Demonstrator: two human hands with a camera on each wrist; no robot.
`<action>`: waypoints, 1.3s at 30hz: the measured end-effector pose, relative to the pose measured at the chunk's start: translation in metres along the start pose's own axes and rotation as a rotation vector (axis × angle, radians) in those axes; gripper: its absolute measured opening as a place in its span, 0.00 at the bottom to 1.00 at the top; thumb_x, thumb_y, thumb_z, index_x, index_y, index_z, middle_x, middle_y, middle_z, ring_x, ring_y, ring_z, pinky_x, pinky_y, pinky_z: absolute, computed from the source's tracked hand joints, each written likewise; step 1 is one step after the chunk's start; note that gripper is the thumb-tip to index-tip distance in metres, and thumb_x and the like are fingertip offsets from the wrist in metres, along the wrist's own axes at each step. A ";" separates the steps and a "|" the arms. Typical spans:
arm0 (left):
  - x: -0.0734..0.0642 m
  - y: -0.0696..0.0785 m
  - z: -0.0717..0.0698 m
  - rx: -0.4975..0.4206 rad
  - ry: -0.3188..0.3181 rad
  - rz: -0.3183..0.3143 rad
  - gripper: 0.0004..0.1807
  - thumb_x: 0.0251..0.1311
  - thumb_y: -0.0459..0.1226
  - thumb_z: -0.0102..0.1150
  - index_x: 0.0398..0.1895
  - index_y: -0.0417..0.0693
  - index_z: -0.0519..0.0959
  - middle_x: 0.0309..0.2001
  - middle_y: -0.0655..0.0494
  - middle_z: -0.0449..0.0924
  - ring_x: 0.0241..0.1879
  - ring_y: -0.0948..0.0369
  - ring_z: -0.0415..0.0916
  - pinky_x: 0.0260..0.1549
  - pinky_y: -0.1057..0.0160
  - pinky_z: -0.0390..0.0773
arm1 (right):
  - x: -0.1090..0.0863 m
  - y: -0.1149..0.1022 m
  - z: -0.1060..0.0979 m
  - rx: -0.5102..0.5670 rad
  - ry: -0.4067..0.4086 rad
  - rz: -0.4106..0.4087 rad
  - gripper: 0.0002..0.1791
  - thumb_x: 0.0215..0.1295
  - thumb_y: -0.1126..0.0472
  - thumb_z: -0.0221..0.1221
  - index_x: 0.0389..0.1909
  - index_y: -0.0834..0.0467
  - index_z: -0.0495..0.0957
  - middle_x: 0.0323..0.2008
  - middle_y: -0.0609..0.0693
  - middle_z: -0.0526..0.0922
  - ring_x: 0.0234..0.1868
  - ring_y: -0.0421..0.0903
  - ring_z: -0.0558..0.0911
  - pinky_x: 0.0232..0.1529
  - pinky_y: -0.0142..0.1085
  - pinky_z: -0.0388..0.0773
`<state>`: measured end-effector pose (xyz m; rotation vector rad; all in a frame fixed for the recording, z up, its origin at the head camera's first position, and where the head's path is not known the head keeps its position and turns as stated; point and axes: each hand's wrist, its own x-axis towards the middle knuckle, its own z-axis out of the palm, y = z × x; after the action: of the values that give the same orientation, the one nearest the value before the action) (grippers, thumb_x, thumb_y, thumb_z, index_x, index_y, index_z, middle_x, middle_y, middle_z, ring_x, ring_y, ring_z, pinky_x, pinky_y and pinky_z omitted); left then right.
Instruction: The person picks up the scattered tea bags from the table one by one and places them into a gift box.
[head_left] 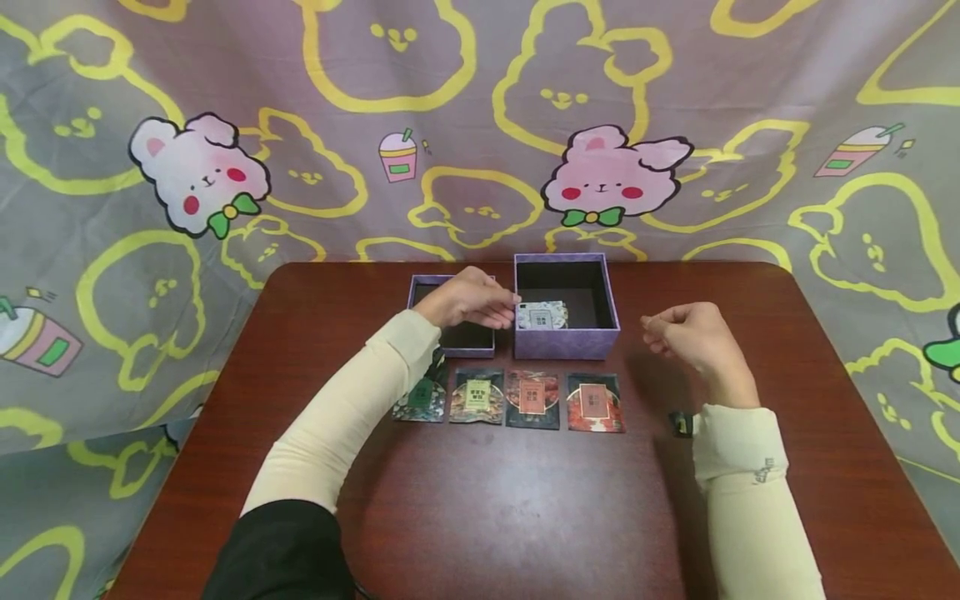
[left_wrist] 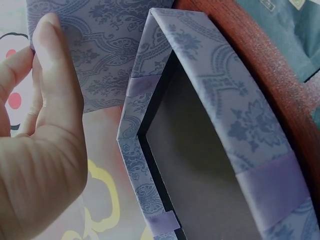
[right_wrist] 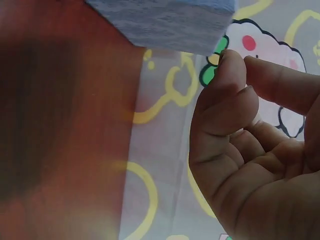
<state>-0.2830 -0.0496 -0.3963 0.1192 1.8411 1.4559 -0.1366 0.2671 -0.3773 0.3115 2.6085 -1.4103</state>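
Observation:
My left hand (head_left: 480, 298) hovers over the shallow purple box part (head_left: 456, 352), its fingertips at the left rim of the deeper purple box (head_left: 566, 343). In the left wrist view the fingers are loosely bent near that patterned wall; firm contact cannot be made out. Inside the deeper box leans a pale patterned sachet (head_left: 543, 317). To the box's right, my right hand (head_left: 693, 337) is raised with loosely curled fingers, holding nothing. In front lie a green-labelled sachet (head_left: 422, 400), a yellow-labelled sachet (head_left: 477, 397) and two red-labelled sachets (head_left: 532, 400).
A dark reddish-brown table (head_left: 517, 508) with rounded far corners carries everything. Behind it and at the sides hangs a patterned cloth (head_left: 480, 75). The sachets form a row just in front of the two boxes.

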 end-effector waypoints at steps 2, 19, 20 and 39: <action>0.001 0.000 0.000 0.000 -0.001 -0.004 0.21 0.65 0.35 0.67 0.54 0.25 0.79 0.33 0.40 0.86 0.27 0.56 0.86 0.53 0.45 0.79 | 0.000 0.004 0.003 -0.018 -0.017 0.004 0.18 0.73 0.58 0.59 0.43 0.73 0.82 0.28 0.53 0.84 0.30 0.48 0.81 0.27 0.34 0.81; 0.000 0.002 0.001 0.005 0.006 0.000 0.22 0.66 0.34 0.66 0.56 0.24 0.77 0.32 0.41 0.86 0.26 0.57 0.85 0.54 0.44 0.77 | 0.005 0.031 0.035 -0.201 -0.089 0.012 0.10 0.64 0.65 0.61 0.28 0.66 0.85 0.22 0.50 0.82 0.26 0.45 0.77 0.26 0.34 0.75; 0.000 0.002 0.001 0.002 0.007 -0.003 0.22 0.66 0.34 0.66 0.55 0.23 0.77 0.32 0.41 0.86 0.26 0.57 0.85 0.54 0.44 0.78 | 0.006 0.032 0.037 -0.205 -0.091 0.024 0.09 0.64 0.65 0.62 0.27 0.65 0.85 0.21 0.50 0.82 0.26 0.45 0.77 0.25 0.34 0.75; 0.001 0.001 0.000 -0.003 -0.004 -0.004 0.22 0.65 0.34 0.66 0.55 0.23 0.78 0.31 0.41 0.86 0.25 0.57 0.85 0.48 0.48 0.83 | 0.012 0.039 0.053 -0.295 -0.070 0.066 0.15 0.59 0.54 0.70 0.20 0.60 0.84 0.16 0.47 0.79 0.21 0.45 0.77 0.20 0.36 0.76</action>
<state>-0.2844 -0.0486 -0.3957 0.1170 1.8347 1.4541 -0.1361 0.2453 -0.4406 0.2985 2.6713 -0.9781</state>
